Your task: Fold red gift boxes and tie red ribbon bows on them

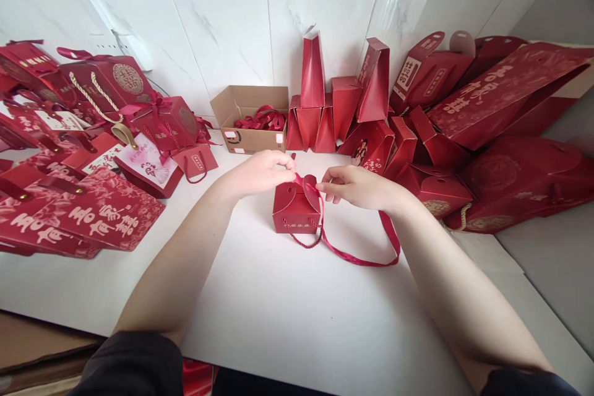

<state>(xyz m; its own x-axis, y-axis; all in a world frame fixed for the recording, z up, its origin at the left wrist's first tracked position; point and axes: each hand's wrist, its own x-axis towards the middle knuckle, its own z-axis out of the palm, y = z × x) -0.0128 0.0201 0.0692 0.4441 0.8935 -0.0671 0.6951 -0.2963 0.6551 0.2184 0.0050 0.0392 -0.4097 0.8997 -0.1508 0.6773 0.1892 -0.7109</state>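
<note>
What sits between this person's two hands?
In the head view, the top of a small red box and part of a red ribbon sit between the left hand and the right hand.

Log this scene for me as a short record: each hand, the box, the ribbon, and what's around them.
Left hand: pinching the red ribbon above the box
Right hand: fingertips at the ribbon by the box top; grip partly hidden
Box: small red box, upright on the white table, cord handle in front
Ribbon: loose length curving across the table toward the right forearm
Behind: open cardboard carton holding more ribbon
Left side: red gift bags and boxes
</note>
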